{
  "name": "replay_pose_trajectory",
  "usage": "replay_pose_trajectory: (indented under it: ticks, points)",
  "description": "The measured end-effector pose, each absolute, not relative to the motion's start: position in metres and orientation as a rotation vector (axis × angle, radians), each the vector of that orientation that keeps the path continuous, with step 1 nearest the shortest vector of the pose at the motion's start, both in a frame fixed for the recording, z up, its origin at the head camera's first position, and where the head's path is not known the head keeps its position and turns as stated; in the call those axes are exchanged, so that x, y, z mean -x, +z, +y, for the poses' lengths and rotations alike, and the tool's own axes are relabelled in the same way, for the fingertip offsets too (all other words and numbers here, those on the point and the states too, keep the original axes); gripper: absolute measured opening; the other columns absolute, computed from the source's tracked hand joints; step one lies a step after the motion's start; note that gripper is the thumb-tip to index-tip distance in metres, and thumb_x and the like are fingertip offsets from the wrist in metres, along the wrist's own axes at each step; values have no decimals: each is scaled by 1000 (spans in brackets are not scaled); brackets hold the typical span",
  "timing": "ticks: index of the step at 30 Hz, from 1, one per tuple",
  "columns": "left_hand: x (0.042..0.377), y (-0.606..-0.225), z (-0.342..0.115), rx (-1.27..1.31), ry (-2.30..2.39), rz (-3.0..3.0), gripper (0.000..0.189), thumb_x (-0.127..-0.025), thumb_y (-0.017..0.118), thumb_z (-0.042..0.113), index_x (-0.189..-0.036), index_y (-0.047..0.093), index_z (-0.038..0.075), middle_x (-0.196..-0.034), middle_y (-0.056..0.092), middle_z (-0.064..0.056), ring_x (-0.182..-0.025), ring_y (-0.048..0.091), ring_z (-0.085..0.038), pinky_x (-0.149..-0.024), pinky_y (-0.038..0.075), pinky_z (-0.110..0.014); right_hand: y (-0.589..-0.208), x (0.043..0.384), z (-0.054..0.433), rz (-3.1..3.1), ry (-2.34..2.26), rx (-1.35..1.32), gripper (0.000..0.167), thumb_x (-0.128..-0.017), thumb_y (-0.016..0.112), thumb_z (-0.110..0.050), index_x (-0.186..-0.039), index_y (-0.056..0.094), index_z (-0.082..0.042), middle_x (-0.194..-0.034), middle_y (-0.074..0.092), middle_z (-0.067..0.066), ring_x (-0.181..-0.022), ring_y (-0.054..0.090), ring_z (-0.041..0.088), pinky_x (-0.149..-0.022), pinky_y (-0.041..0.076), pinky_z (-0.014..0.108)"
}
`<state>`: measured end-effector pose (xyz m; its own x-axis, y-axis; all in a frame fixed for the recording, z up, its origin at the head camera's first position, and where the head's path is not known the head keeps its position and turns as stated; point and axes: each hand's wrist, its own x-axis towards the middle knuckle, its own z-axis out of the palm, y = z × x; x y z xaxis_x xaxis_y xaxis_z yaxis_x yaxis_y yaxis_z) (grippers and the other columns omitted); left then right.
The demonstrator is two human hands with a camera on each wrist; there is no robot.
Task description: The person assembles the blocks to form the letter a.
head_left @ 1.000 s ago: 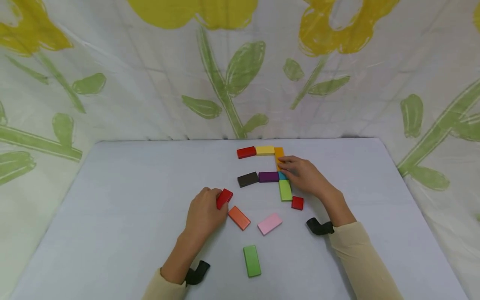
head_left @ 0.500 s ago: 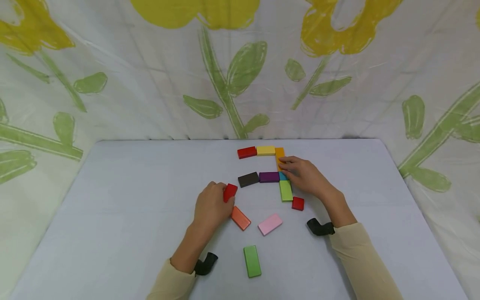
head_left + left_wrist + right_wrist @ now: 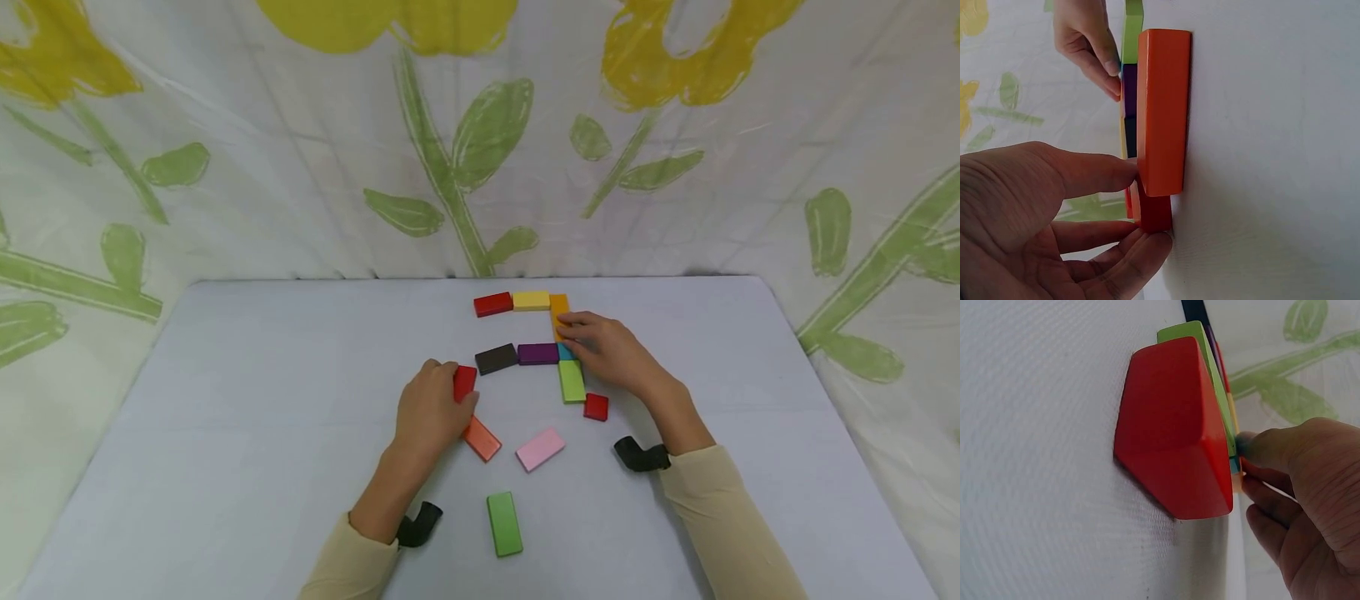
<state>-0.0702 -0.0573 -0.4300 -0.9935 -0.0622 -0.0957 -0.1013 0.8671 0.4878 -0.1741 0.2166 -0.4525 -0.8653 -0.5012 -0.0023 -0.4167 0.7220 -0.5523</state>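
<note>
My left hand pinches a red block between thumb and fingers, just left of the dark grey block. An orange-red block lies right below that hand and stands large in the left wrist view. My right hand rests its fingertips on the orange-yellow block, with its thumb at the small blue block. A purple block joins the blue one on its left, and a lime green block touches its near side. A small red cube sits beside the lime block.
Behind, a red block and a yellow block run up to the orange-yellow one. Nearer lie a pink block and a green block, apart from the others. The white table ends at a flower-painted cloth.
My left hand, with the red block in its fingers, has moved right and slightly away toward the dark grey block, turning it more upright in view. The right hand stays in place.
</note>
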Motion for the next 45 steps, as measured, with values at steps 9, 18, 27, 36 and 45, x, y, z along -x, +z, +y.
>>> replay_pose_trajectory:
  ticks: [9, 18, 27, 36, 45]
  points:
    - [71, -429, -56, 108, 773, 2951, 50, -92, 82, 23, -133, 69, -2, -118, 71, -20, -104, 68, -31, -86, 66, -44, -453, 175, 216, 2773, -831, 749, 35, -103, 67, -9, -138, 69, -3, -150, 63, 16, -145, 55, 40, -119, 47, 58]
    - [69, -429, -55, 100, 783, 2948, 50, -91, 83, 22, -132, 70, -2, -117, 71, -20, -103, 68, -31, -86, 66, -44, -453, 175, 217, 2773, -837, 751, 35, -104, 66, -8, -138, 68, -3, -152, 62, 17, -145, 54, 41, -119, 46, 59]
    - [66, -430, -56, 98, 793, 2956, 47, -91, 82, 20, -130, 70, -4, -115, 71, -20, -101, 69, -31, -82, 67, -44, -455, 176, 218, 2769, -833, 756, 35, -104, 66, -8, -139, 68, -3, -152, 62, 17, -145, 54, 41, -119, 46, 58]
    - [78, -429, -59, 114, 748, 2973, 49, -93, 80, 21, -133, 68, -4, -117, 70, -21, -102, 69, -31, -86, 66, -44, -456, 174, 217, 2756, -852, 733, 36, -103, 66, -8, -139, 68, -4, -151, 63, 16, -146, 54, 40, -119, 47, 58]
    - [93, -428, -63, 93, 740, 2992, 45, -94, 78, 18, -133, 68, -4, -116, 70, -21, -102, 68, -32, -86, 64, -46, -453, 174, 217, 2762, -854, 752, 35, -103, 67, -9, -138, 68, -3, -151, 63, 16, -145, 55, 40, -119, 47, 58]
